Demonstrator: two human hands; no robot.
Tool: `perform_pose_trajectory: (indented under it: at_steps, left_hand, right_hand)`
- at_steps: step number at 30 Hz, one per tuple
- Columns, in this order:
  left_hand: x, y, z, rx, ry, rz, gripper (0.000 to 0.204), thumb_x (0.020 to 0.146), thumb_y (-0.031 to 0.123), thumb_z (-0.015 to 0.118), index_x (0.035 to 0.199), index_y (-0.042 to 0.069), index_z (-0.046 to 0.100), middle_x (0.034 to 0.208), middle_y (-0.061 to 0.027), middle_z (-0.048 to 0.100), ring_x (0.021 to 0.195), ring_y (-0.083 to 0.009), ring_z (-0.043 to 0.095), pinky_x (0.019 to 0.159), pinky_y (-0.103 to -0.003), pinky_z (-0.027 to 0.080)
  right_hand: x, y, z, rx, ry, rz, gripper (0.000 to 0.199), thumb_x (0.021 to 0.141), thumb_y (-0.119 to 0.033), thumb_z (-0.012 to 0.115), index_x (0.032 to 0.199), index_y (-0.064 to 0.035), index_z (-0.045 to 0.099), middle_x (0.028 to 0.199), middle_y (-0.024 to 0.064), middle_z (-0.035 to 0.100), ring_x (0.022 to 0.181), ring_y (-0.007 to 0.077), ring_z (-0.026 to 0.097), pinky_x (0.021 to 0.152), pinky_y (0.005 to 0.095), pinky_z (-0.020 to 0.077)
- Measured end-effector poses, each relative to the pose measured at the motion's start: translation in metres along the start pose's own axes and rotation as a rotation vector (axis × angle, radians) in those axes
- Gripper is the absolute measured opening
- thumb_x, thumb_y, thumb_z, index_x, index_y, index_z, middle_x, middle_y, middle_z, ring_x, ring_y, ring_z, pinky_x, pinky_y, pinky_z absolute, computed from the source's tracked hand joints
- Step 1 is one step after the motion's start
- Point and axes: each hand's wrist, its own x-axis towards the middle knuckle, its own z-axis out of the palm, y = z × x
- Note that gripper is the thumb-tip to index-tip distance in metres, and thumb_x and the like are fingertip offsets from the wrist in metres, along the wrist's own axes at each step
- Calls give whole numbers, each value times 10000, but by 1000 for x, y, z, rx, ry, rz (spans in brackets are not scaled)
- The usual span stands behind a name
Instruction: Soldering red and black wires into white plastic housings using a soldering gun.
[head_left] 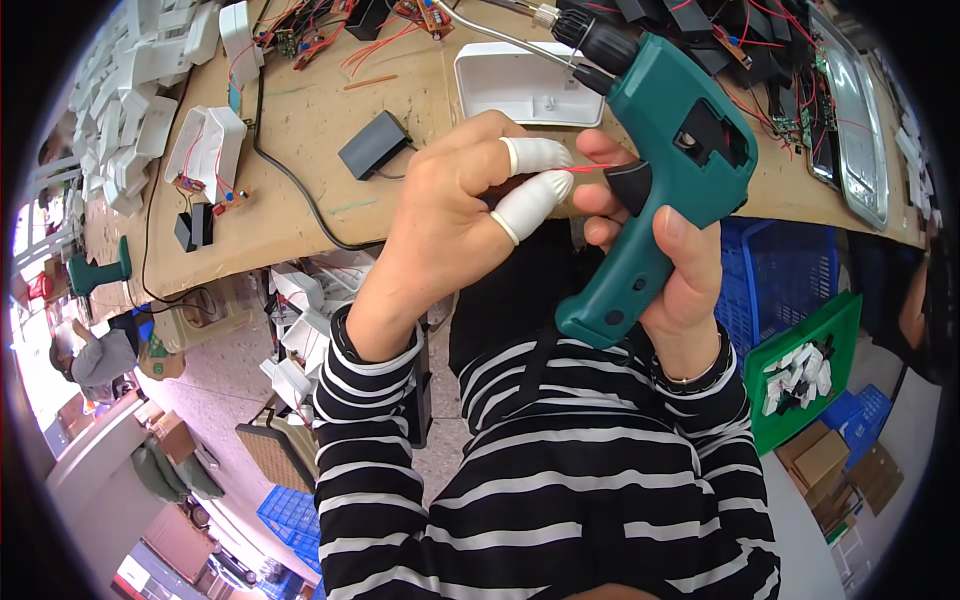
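Note:
In my right hand (pixel 685 265) is a green soldering gun (pixel 690 95), held by its handle with its metal tip and curved feed tube pointing up and left. The fingers wrap around the front near the black trigger (pixel 630 186). My left hand (pixel 460 190) is just left of the gun, with white finger cots on thumb and forefinger pressed together. Between them is a thin red wire (pixel 595 168), which runs right toward the gun and the fingers of my right hand. What lies behind the left fingertips is hidden.
A white plastic housing (pixel 530 85) sits beyond my hands, a black box (pixel 376 145) to its left. Another housing (pixel 207 150) with wired parts stands farther left. White cases (pixel 130 80) are heaped at far left. A green bin (pixel 800 380) and blue crate (pixel 775 280) are at right.

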Motion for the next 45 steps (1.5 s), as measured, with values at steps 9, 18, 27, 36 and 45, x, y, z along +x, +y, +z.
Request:
perform_pose_trajectory:
  at_steps: [9, 18, 27, 36, 45]
  left_hand:
    - [-4, 0, -9, -74, -1, -162, 153, 760, -1, 631, 913, -6, 647, 791, -44, 564, 646, -81, 520, 541, -199, 401]
    - [2, 6, -10, -137, 4, -239, 154, 739, 37, 653, 893, 27, 655, 774, -55, 583, 619, -118, 535, 549, -227, 420]
    - [0, 3, -8, -235, -36, -186, 98, 789, 24, 594, 879, 12, 558, 812, -66, 551, 643, -134, 518, 577, -237, 421]
    - [-5, -1, -2, -232, 22, -71, 113, 811, 20, 560, 912, 13, 511, 819, -90, 548, 723, -220, 541, 639, -286, 437]
    - [-3, -1, -1, -58, 20, 58, 114, 789, 3, 569, 880, 10, 500, 814, -108, 547, 721, -251, 534, 642, -304, 435]
  right_hand:
    - [-6, -10, -3, 9, 125, -104, 584, 819, -173, 553, 1283, 53, 280, 1187, 269, 451, 1002, 318, 566, 792, 341, 517]
    - [-12, -25, 20, -607, 178, -372, 640, 713, -39, 624, 1268, 26, 312, 1136, 248, 495, 809, 222, 617, 707, 298, 507]
    - [0, -34, 26, -988, -42, -539, 571, 697, 81, 571, 1228, 41, 364, 1133, 233, 506, 830, 221, 613, 729, 296, 503]
    - [11, -15, 26, -897, 4, -547, 535, 713, 103, 558, 1212, 83, 364, 1145, 218, 503, 900, 246, 608, 780, 323, 503]
    - [13, -19, 31, -975, -12, -504, 479, 707, 112, 561, 1158, 65, 405, 1115, 208, 514, 813, 196, 615, 736, 308, 510]
